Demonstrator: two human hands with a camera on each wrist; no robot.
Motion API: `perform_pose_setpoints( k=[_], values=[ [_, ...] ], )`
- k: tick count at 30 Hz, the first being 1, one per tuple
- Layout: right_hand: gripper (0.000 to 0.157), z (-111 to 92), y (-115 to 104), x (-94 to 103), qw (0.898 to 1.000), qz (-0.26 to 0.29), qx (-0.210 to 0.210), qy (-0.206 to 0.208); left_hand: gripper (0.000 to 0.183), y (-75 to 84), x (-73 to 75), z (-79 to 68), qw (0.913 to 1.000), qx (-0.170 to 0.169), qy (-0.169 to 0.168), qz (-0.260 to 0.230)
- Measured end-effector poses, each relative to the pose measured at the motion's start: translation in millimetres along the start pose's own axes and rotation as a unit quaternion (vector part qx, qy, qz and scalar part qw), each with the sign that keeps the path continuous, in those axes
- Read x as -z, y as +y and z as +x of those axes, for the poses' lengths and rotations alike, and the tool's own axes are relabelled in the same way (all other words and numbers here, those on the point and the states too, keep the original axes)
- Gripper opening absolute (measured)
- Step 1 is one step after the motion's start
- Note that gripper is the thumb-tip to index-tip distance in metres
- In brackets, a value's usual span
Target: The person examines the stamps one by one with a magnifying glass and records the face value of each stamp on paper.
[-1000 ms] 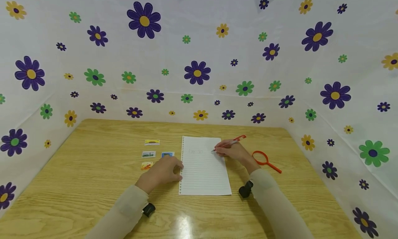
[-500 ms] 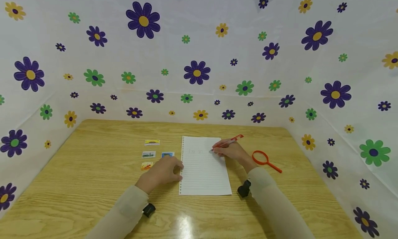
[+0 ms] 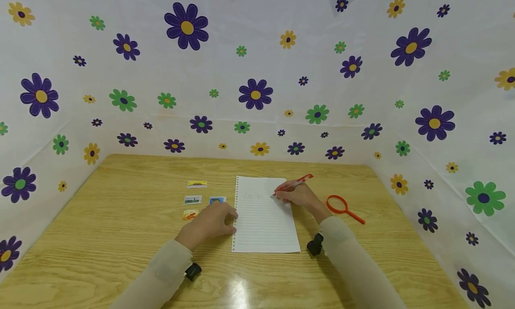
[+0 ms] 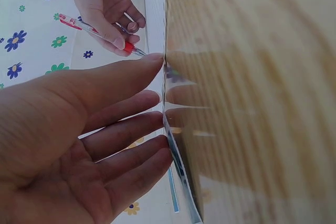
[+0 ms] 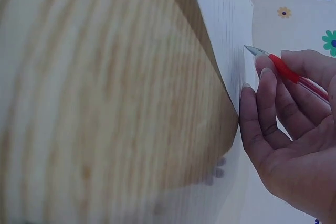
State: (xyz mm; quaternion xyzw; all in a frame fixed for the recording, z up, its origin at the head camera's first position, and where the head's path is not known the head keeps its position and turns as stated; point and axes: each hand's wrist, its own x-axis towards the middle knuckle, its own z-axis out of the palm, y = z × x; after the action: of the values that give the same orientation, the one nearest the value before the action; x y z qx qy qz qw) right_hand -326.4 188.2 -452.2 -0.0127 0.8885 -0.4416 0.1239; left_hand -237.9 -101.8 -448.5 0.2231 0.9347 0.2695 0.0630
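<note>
A red-and-clear ballpoint pen (image 3: pixel 306 177) is pinched between the thumb and fingers of my right hand (image 3: pixel 301 195), its metal tip (image 5: pixel 253 50) down at the upper part of a lined, hole-punched sheet of paper (image 3: pixel 265 228). Faint writing (image 3: pixel 253 196) shows on an upper line, left of the tip. Along the sheet's left edge, my left hand (image 3: pixel 210 220) rests with thumb and fingers spread and loosely bent. In the left wrist view its fingertips (image 4: pixel 155 56) meet the surface. Just beyond that hand lies a blue picture card (image 3: pixel 217 200), partly hidden by it.
Left of the sheet lie a yellow card (image 3: pixel 197 184), a grey landscape card (image 3: pixel 192 200) and an orange card (image 3: pixel 190 214). A red magnifying glass (image 3: pixel 337 204) lies right of my right hand. Flower-patterned cloth (image 3: pixel 225 67) surrounds the wooden table (image 3: pixel 120 228).
My right hand has shifted slightly left with the pen, its tip staying near the same line. My left hand has stayed in place.
</note>
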Motion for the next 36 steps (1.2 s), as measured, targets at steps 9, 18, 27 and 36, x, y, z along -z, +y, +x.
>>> perform_pose_setpoints(
  k=[9,18,27,36],
  values=[
    [0.024,0.3,-3.0,-1.9,1.000,-0.007,0.005,0.006,0.032,-1.5,-1.2,1.3,1.0000,-0.003,0.001,0.006],
    [0.021,-0.7,0.2,1.8,1.000,-0.023,0.014,-0.006,0.032,-1.8,-1.4,1.5,0.9999,-0.009,0.000,0.009],
    [0.024,0.2,-1.4,2.0,0.999,-0.040,0.021,-0.005,0.033,-3.6,-1.9,3.9,1.0000,-0.002,0.000,0.005],
    [0.023,-0.6,1.4,1.2,1.000,-0.014,0.020,0.016,0.033,-4.2,-2.2,2.8,1.0000,-0.006,-0.003,0.003]
  ],
)
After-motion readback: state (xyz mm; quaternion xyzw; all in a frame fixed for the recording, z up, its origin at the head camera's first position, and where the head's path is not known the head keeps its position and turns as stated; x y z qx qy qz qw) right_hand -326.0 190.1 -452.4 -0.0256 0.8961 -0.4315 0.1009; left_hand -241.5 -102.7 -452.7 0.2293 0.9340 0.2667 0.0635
